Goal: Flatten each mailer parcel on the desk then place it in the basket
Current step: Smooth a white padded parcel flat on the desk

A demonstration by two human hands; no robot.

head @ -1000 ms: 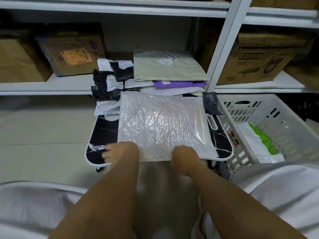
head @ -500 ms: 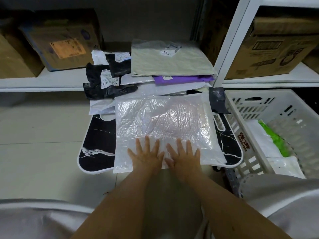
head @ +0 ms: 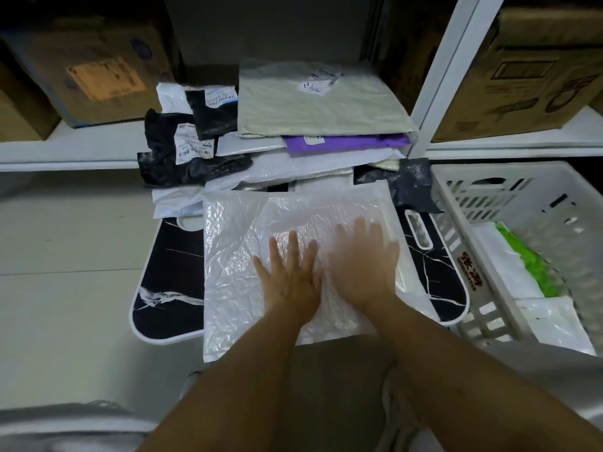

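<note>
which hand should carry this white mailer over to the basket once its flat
Probably the right. The right hand lies flat on the white bubble mailer nearer its right edge, and the white basket stands just to the right of the desk. The left hand would have to cross over.

Pale tiled floor (head: 65,272); white metal shelving (head: 447,76) behind, cardboard boxes (head: 98,73) on low shelf; grey wall (head: 267,27); dim light.
</note>
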